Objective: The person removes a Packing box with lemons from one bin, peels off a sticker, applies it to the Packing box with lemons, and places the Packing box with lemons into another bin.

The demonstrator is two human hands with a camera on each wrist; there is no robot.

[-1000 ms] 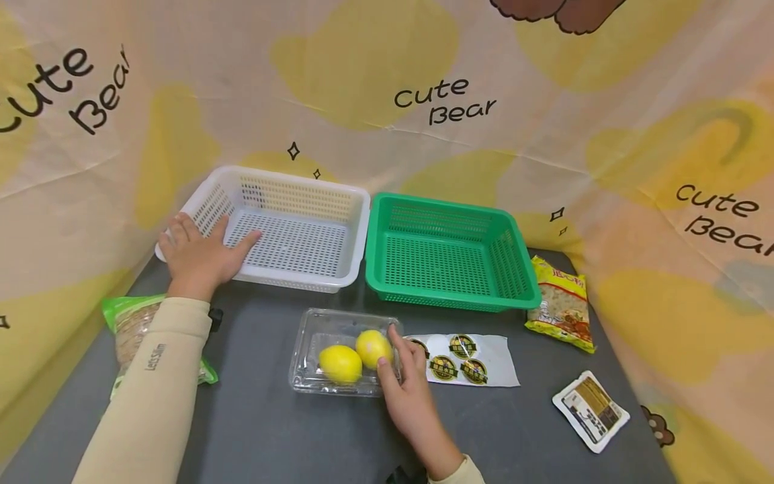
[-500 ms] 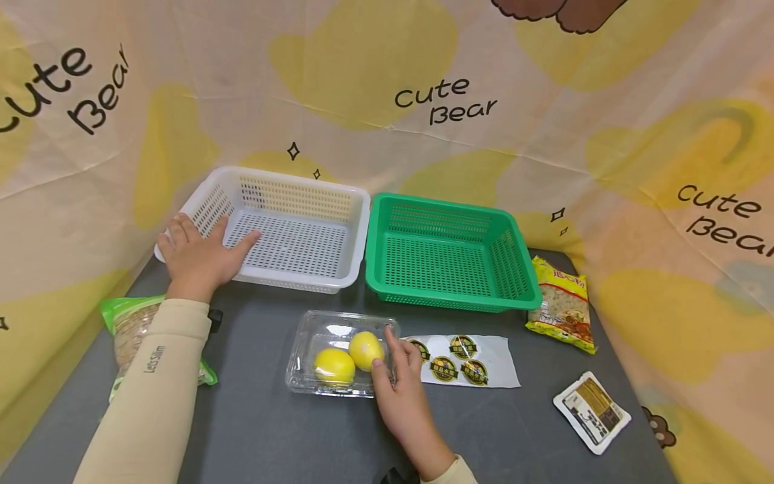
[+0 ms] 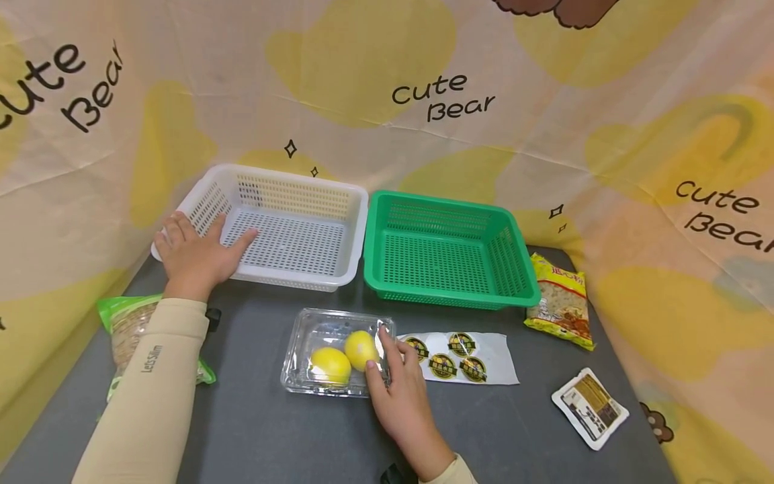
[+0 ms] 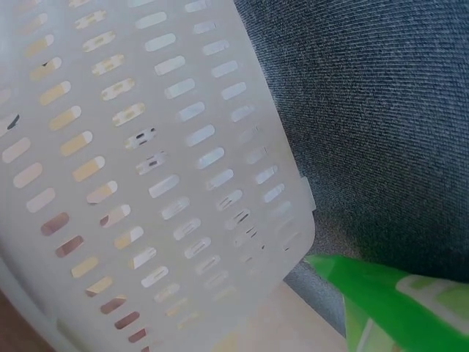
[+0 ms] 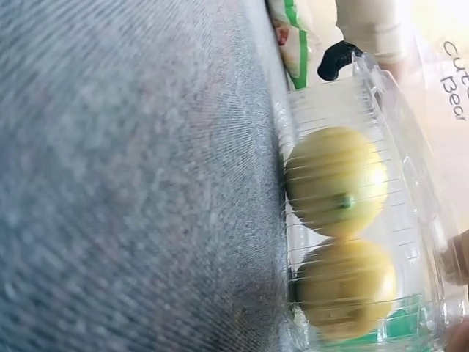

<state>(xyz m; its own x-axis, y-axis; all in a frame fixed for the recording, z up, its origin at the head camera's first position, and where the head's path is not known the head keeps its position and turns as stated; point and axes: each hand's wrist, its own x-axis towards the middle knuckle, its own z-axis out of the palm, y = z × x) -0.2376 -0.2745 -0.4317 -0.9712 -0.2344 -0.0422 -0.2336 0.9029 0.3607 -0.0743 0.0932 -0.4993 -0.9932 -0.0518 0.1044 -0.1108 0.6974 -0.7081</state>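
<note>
Two lemons [image 3: 330, 366] lie inside a clear plastic clamshell box [image 3: 302, 343] on the table, in front of the baskets. My right hand [image 3: 402, 400] touches the box's right end, index finger and thumb extended over its lid. In the right wrist view the lemons [image 5: 337, 182] show through the ribbed wall of the box, with fingertips [image 5: 458, 337] at its upper side. My left hand [image 3: 199, 259] rests with spread fingers over the left front corner of the white basket [image 3: 302, 275]. The slotted wall of that basket [image 4: 176, 169] fills much of the left wrist view.
A green basket [image 3: 447, 296] stands right of the white one. A sheet of round stickers [image 3: 462, 359] lies beside my right hand. Farther right are a yellow food bag [image 3: 559, 302] and a white packet [image 3: 590, 409]. A green-edged bag [image 3: 130, 329] is partly hidden behind my left sleeve.
The clear box with the lemons has shifted slightly left, and my right hand has moved left with it. My left hand stays at the white basket.
</note>
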